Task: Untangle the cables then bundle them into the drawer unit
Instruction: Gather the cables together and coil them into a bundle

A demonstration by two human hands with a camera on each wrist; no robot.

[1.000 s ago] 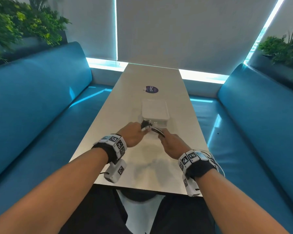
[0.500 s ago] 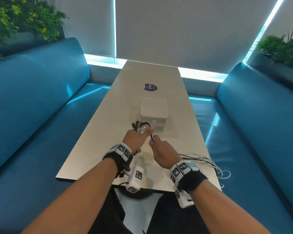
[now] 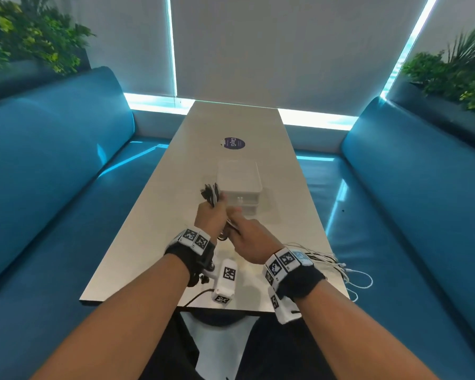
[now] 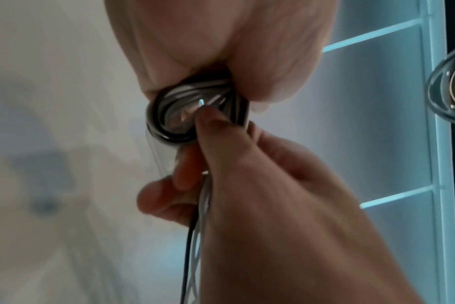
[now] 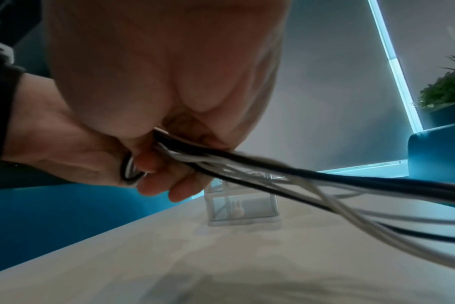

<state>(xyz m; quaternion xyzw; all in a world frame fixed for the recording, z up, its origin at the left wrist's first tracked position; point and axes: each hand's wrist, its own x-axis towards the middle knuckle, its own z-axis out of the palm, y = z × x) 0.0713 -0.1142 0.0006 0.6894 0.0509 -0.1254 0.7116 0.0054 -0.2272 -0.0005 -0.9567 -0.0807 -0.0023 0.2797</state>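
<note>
Both hands (image 3: 211,218) gripping cables (image 4: 195,115), table edge (image 3: 176,304) near

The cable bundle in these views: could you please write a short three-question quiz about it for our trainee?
1. True or false: the left hand grips a coiled bundle of cables.
2. Where do the loose cable tails lie? A) inside the drawer unit B) on the near right part of the table, some hanging over its edge C) on the left sofa
3. Fill in: the clear drawer unit stands on the table just beyond the ____.

Key: 1 true. 2 B. 3 hands; the right hand pinches the strands beside the coil.
</note>
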